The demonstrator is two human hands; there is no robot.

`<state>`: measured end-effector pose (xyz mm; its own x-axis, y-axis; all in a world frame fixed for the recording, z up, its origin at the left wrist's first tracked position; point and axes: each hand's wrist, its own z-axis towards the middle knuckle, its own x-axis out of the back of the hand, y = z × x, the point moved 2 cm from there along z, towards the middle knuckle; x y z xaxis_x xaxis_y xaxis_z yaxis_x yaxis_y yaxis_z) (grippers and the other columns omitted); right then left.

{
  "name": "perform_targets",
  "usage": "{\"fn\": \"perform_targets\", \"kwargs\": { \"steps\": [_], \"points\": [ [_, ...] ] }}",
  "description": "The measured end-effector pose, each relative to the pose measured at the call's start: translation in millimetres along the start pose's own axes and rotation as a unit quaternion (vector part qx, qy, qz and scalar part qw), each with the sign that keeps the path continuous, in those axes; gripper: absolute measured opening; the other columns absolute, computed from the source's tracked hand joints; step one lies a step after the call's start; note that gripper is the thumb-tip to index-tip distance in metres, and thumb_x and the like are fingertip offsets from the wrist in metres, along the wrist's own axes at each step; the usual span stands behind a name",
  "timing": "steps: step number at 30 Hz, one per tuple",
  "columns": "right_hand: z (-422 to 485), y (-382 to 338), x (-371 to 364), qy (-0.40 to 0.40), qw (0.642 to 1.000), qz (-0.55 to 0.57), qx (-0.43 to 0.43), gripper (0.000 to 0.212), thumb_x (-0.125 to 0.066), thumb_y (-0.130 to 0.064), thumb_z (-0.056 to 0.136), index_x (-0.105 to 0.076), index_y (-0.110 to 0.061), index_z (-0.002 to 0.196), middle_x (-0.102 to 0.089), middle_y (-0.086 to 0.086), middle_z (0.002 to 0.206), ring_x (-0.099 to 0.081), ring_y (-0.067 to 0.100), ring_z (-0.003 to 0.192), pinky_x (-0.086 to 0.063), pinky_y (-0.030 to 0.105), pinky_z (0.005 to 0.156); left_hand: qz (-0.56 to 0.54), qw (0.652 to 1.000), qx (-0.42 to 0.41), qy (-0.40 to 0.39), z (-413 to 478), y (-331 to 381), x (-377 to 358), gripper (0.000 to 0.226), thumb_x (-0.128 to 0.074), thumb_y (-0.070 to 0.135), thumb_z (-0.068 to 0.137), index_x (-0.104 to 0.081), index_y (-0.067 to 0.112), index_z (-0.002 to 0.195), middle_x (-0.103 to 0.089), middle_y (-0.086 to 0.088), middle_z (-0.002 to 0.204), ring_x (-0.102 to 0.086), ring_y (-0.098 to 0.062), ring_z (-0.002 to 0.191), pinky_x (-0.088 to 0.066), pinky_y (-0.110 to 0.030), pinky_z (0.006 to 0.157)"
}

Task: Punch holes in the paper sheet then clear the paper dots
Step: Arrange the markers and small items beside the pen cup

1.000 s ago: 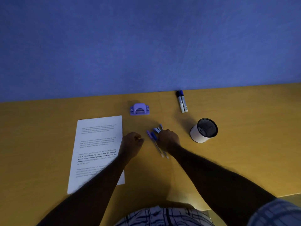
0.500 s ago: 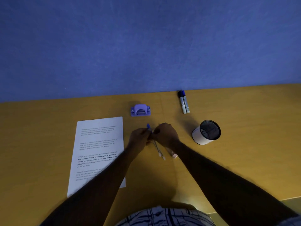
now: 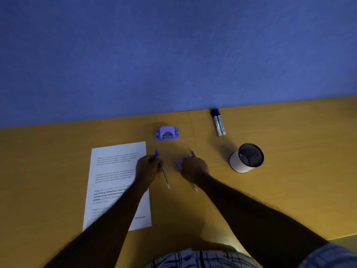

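Left hand (image 3: pixel 148 168) curled round one blue-capped pen (image 3: pixel 165 176); its wrist overlaps the right edge of the paper sheet (image 3: pixel 114 171), which lies flat under the left forearm. Right hand (image 3: pixel 195 169) curled over a bunch of pens (image 3: pixel 178 165) on the desk (image 3: pixel 289 190); bare desk between the hands. Hole punch (image 3: pixel 167 133) beyond both hands, apart from the sheet's far corner; pen cup (image 3: pixel 246 158) right of the right hand, open desk between; two markers (image 3: pixel 220 123) further out, at the wall edge.
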<state>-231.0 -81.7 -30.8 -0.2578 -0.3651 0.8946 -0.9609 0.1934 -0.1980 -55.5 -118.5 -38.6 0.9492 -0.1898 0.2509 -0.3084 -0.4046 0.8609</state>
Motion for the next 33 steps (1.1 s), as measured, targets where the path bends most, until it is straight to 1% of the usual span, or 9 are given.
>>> {"fn": "perform_targets", "kwargs": {
  "steps": [5,9,12,14,18,22,25,29,33],
  "points": [
    [2.5,5.3,7.5,-0.008,0.986,0.164,-0.032,0.02,-0.073,-0.031,0.08,-0.068,-0.018,0.095,-0.067,-0.002,0.094,-0.064,0.012,0.083,-0.054,0.028,0.067,-0.012,1.0,-0.002,-0.01,-1.8,4.8,-7.4,0.023,-0.057,0.018,0.094,-0.07,0.014,0.076,-0.072,-0.009,0.078,-0.067,-0.023,0.075,-0.055,-0.04,0.073],
    [0.7,14.1,28.1,0.01,0.932,0.359,-0.045,0.009,-0.072,-0.023,0.083,-0.069,-0.016,0.089,-0.07,0.0,0.088,-0.067,0.012,0.08,-0.056,0.029,0.072,-0.039,0.998,-0.012,-0.055,-3.2,20.4,-26.0,0.022,-0.058,0.022,0.095,-0.07,0.011,0.08,-0.071,-0.003,0.072,-0.066,-0.012,0.065,-0.054,-0.022,0.059],
    [-4.0,24.0,43.6,0.009,0.879,0.474,-0.058,0.004,-0.069,-0.014,0.086,-0.068,-0.011,0.086,-0.072,0.006,0.08,-0.07,0.007,0.063,-0.054,0.02,0.055,-0.052,0.995,-0.031,-0.082,-0.4,35.2,-43.6,0.02,-0.058,0.02,0.095,-0.069,0.01,0.082,-0.072,-0.002,0.07,-0.069,-0.012,0.066,-0.057,-0.024,0.062],
    [-3.7,34.0,54.2,0.029,0.872,0.484,-0.062,0.004,-0.068,-0.011,0.086,-0.069,-0.008,0.085,-0.071,0.008,0.078,-0.068,0.008,0.06,-0.052,0.019,0.051,-0.054,0.993,-0.047,-0.095,3.2,46.8,-56.9,0.02,-0.057,0.019,0.095,-0.068,0.01,0.082,-0.073,-0.002,0.071,-0.071,-0.014,0.068,-0.058,-0.026,0.064],
    [4.6,55.1,74.7,0.04,0.856,0.512,-0.062,0.005,-0.066,-0.008,0.086,-0.069,-0.005,0.083,-0.071,0.017,0.088,-0.07,0.027,0.079,-0.059,0.042,0.076,-0.025,0.992,-0.083,-0.09,14.4,75.2,-87.1,0.021,-0.057,0.021,0.095,-0.067,0.016,0.078,-0.071,-0.001,0.07,-0.071,-0.013,0.067,-0.058,-0.026,0.058],
    [17.7,83.8,96.0,0.077,0.861,0.499,-0.059,0.01,-0.067,-0.012,0.085,-0.07,-0.012,0.075,-0.07,0.007,0.073,-0.066,0.014,0.064,-0.058,0.034,0.065,-0.028,0.991,-0.102,-0.087,28.2,106.9,-119.6,0.021,-0.058,0.017,0.093,-0.068,0.021,0.076,-0.071,0.006,0.064,-0.068,-0.001,0.06,-0.049,-0.014,0.049],
    [30.7,107.8,112.3,0.106,0.876,0.468,-0.054,0.018,-0.069,-0.011,0.082,-0.069,-0.02,0.067,-0.066,-0.004,0.061,-0.061,0.006,0.054,-0.053,0.027,0.059,-0.055,0.988,-0.099,-0.106,40.1,130.0,-144.6,0.012,-0.059,0.012,0.093,-0.069,0.01,0.087,-0.072,-0.007,0.076,-0.071,-0.014,0.067,-0.056,-0.024,0.057],
    [47.6,138.0,128.5,0.113,0.849,0.51,-0.079,0.02,-0.074,0.002,0.075,-0.068,-0.015,0.065,-0.068,0.002,0.06,-0.069,0.019,0.06,-0.06,0.039,0.064,-0.047,0.985,-0.116,-0.118,57.8,153.0,-177.0,0.014,-0.059,0.011,0.093,-0.071,0.012,0.085,-0.071,-0.016,0.084,-0.071,-0.029,0.078,-0.061,-0.038,0.068],
    [62.4,165.7,136.4,0.114,0.851,0.502,-0.103,0.012,-0.078,-0.002,0.075,-0.069,-0.01,0.072,-0.071,0.013,0.071,-0.07,0.016,0.056,-0.061,0.03,0.055,0.003,0.987,-0.113,-0.115,77.1,159.5,-206.6,0.019,-0.059,0.016,0.093,-0.073,0.004,0.098,-0.072,-0.018,0.092,-0.071,-0.033,0.088,-0.059,-0.052,0.079]
  ]
}}
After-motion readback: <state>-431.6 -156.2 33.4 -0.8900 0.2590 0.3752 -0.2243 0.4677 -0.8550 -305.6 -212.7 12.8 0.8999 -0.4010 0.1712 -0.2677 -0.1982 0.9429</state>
